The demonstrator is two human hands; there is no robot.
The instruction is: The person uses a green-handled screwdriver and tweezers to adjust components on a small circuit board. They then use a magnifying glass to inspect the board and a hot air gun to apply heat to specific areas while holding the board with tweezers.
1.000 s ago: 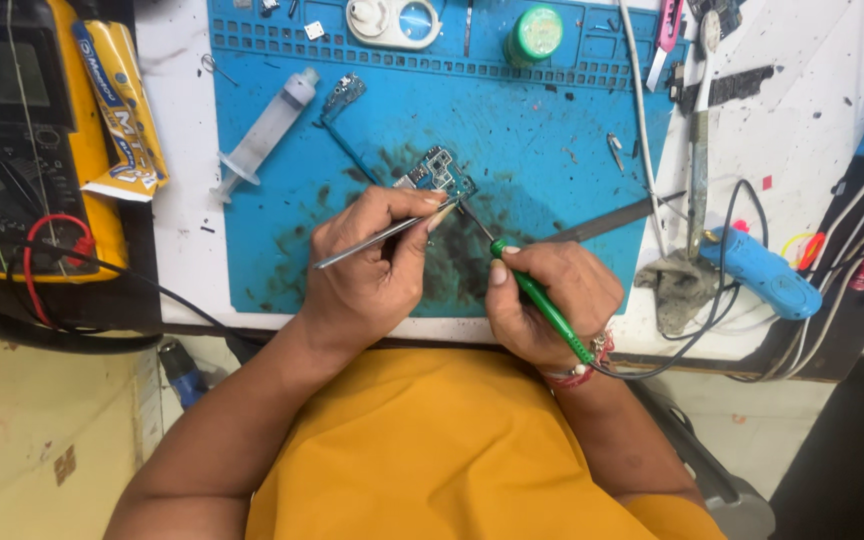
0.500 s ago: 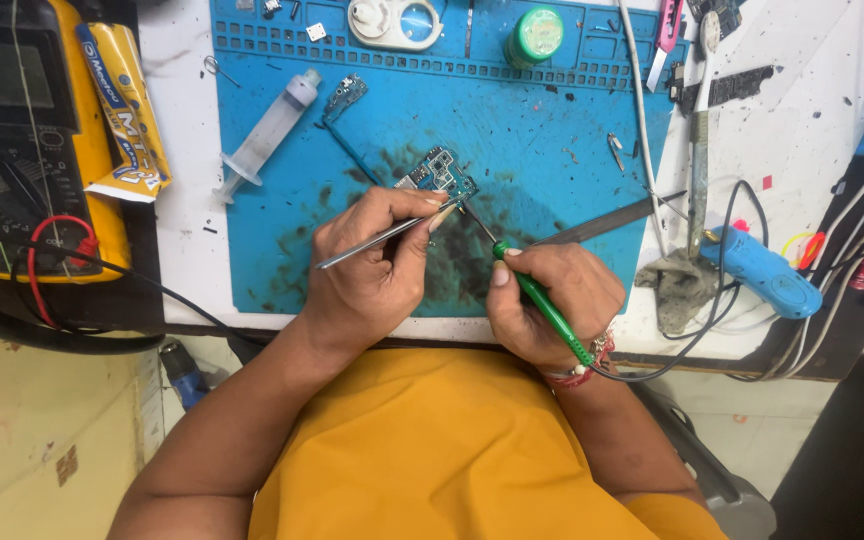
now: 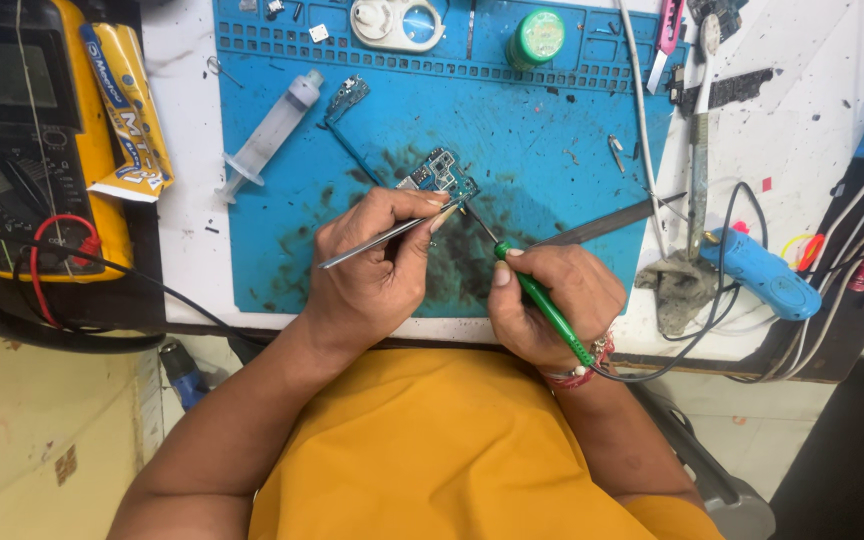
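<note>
Meanwhile left hand (image 3: 372, 270) grips tweezers (image 3: 382, 238), right hand (image 3: 552, 300) green iron (image 3: 542, 305); tips seemingly touching circuit board (image 3: 439, 175).

top: mustard-yellow shirt (image 3: 452, 450) | forearms: bare, no sleeves | right wrist: red bead bracelet (image 3: 580, 374)

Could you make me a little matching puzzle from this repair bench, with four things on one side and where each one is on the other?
Things:
1. tweezers
2. green-handled iron
3. syringe
4. blue tool

Places:
A. on the white top, right of the mat
B. in the left hand
C. at the mat's left edge
D. in the right hand

Pairs: 1-B, 2-D, 3-C, 4-A
</note>
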